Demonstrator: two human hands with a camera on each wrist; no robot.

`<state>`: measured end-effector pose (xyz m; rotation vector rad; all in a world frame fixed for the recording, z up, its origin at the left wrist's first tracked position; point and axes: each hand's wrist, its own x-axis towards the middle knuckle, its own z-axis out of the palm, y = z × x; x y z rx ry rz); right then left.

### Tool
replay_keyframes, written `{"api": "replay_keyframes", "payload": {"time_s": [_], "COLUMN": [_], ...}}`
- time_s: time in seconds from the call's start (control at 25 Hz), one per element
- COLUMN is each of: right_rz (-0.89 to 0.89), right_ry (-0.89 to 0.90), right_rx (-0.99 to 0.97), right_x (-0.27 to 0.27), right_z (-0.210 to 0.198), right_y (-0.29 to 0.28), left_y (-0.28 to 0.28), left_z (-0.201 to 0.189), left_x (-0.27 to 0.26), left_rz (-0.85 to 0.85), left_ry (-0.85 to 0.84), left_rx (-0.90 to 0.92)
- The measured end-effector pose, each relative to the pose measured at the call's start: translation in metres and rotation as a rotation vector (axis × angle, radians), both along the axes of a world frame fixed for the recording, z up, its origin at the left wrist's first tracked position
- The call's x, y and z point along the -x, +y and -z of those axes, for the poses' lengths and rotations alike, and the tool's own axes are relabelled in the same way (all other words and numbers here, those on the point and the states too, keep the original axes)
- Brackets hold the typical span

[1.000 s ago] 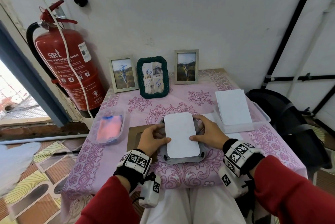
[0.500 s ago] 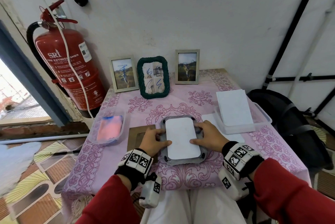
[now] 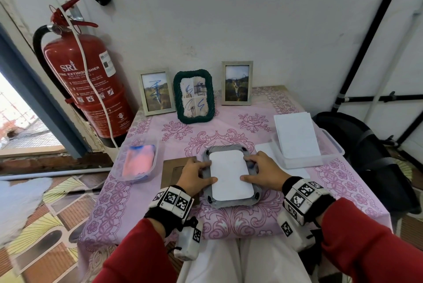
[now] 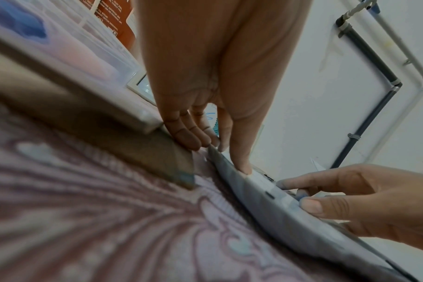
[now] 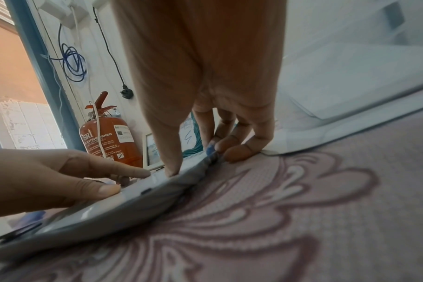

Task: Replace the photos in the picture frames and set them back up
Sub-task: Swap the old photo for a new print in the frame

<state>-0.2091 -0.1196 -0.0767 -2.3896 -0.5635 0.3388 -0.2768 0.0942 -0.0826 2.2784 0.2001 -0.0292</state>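
Note:
A grey picture frame (image 3: 229, 203) lies face down on the pink patterned tablecloth (image 3: 348, 191), near the front edge. A white sheet with rounded corners (image 3: 229, 175) sits in its back. My left hand (image 3: 206, 171) is at the frame's left side, thumb pressing on the sheet and fingers along the rim. My right hand (image 3: 248, 168) mirrors it on the right. In the left wrist view my left hand (image 4: 220, 148) has straight fingers at the frame's (image 4: 290, 219) edge. In the right wrist view my right hand (image 5: 198, 158) presses the frame (image 5: 109, 215) the same way.
Three frames stand against the wall: a pale one (image 3: 156, 92), a green rope one (image 3: 194, 96) and another pale one (image 3: 237, 83). A brown board (image 3: 171, 168) lies under my left hand. A clear tub with pink cloth (image 3: 137, 163) sits left, a tub of white sheets (image 3: 297, 136) right. A fire extinguisher (image 3: 87, 81) stands at the left.
The white sheet stuck out past the frame's far edge a second ago; it now lies inside the frame's back. Both hands stayed at the frame's sides.

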Motion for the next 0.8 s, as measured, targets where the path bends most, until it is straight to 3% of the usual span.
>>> {"api": "replay_keyframes", "payload": {"time_s": [0.16, 0.28, 0.56, 0.8], "right_rz": [-0.017, -0.032, -0.042, -0.053], "right_ry": [-0.005, -0.007, -0.018, -0.011], "right_rx": [0.005, 0.016, -0.002, -0.01], "right_x": [0.001, 0.0, 0.0, -0.002], "right_z": [-0.002, -0.003, 0.0, 0.0], "right_y": [0.0, 0.0, -0.003, -0.004], "left_y": [0.004, 0.019, 0.043, 0.037], "left_z": [-0.006, -0.008, 0.004, 0.01], "left_x": [0.006, 0.014, 0.046, 0.05], "left_rz": [-0.023, -0.171, -0.323, -0.36], "left_ry": [-0.069, -0.119, 0.048, 0.06], "left_rx": [0.078, 0.026, -0.216, -0.232]}}
